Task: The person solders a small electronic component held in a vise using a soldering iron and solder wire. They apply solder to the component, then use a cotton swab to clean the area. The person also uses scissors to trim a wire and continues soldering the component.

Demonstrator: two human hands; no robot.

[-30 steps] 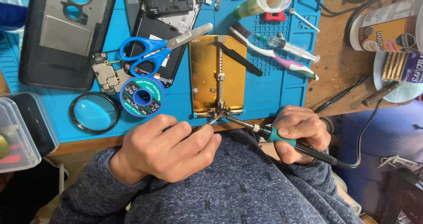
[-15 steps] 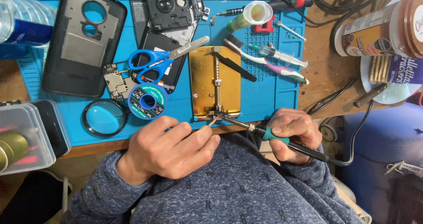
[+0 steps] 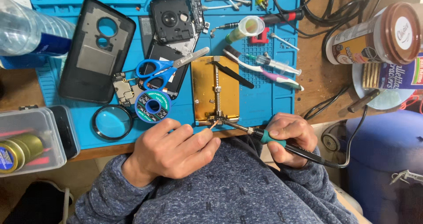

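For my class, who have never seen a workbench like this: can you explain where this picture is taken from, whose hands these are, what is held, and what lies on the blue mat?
The picture comes from a camera worn on a person's head, looking down at their own two hands. The right hand holds a soldering iron with a teal grip, its tip at a small part clamped in a gold-coloured holder. The left hand pinches a thin strip of copper-coloured braid near the same spot. On the blue mat lie blue-handled scissors, a braid spool, a magnifying glass, black phone back covers, a small circuit board, black tweezers and a syringe.
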